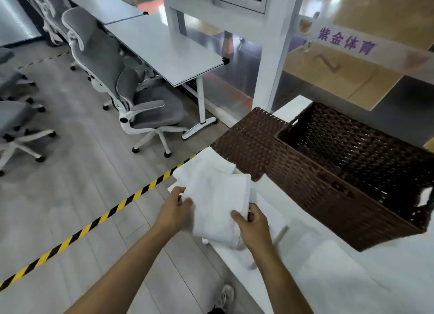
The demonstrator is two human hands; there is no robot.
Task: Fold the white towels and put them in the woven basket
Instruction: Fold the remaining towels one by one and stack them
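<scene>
1. The folded white towel (218, 203) is in both your hands, held over the left edge of the white worktop (293, 107), just short of the woven basket (340, 196). It looks folded into a compact rectangle, so the step in hand is most likely the carry to the basket.
2. Your right hand (252, 224) pinches the towel's near right edge, thumb on top and fingers curled under. Keep that pinch firm so the layers do not slide apart.
3. Your left hand (175, 210) is at the towel's left edge, blurred; its fingers seem curled on the cloth, but you cannot be sure. Support the fold from below on this side.
4. Keep the towel level as you carry it, then lower it flat inside the basket rather than dropping it.
5. The basket stands open towards the worktop's far right, and it appears empty. Its woven lid (249, 142) lies just beside it, near the left edge; pass above it.
6. More white cloth (328, 278) lies on the near end of the worktop, probably the next towels.
</scene>
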